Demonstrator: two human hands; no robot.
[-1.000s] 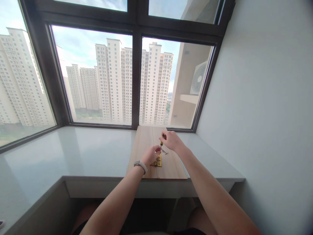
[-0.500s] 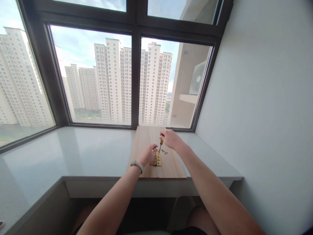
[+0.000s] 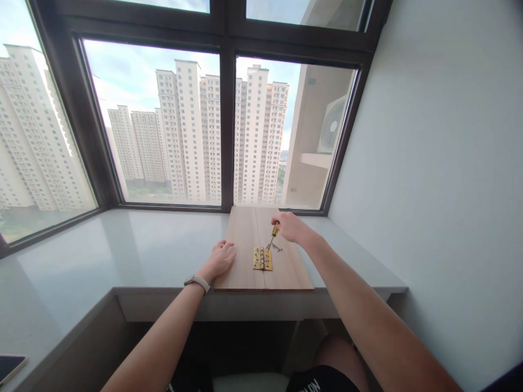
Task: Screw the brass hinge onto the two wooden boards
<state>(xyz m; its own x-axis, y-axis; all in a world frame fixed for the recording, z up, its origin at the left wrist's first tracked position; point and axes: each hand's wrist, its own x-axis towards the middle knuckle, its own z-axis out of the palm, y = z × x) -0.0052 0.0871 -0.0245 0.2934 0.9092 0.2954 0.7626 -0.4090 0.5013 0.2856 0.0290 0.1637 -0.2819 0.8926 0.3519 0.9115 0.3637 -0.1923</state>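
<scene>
My right hand [image 3: 289, 225] is closed around the handle of a yellow-and-black screwdriver [image 3: 275, 230]. Its shaft slants down to the upper right corner of a brass hinge [image 3: 262, 259]; whether the tip touches a screw is too small to tell. The hinge lies opened flat across the seam between two wooden boards, the left board [image 3: 242, 231] and the right board [image 3: 291, 272]. Several loose screws [image 3: 277, 248] lie just right of the screwdriver tip. My left hand [image 3: 220, 259], with a watch on its wrist, rests at the left board's outer edge, fingers extended.
The boards lie on a white windowsill counter [image 3: 147, 245], reaching from its front edge back to the dark window frame [image 3: 227, 136]. A white wall [image 3: 429, 136] rises on the right. A dark flat object [image 3: 10, 367] shows at the lower left corner.
My left hand has moved left, away from the hinge to the board's edge, uncovering the hinge. The screwdriver in my right hand now leans more to the right.
</scene>
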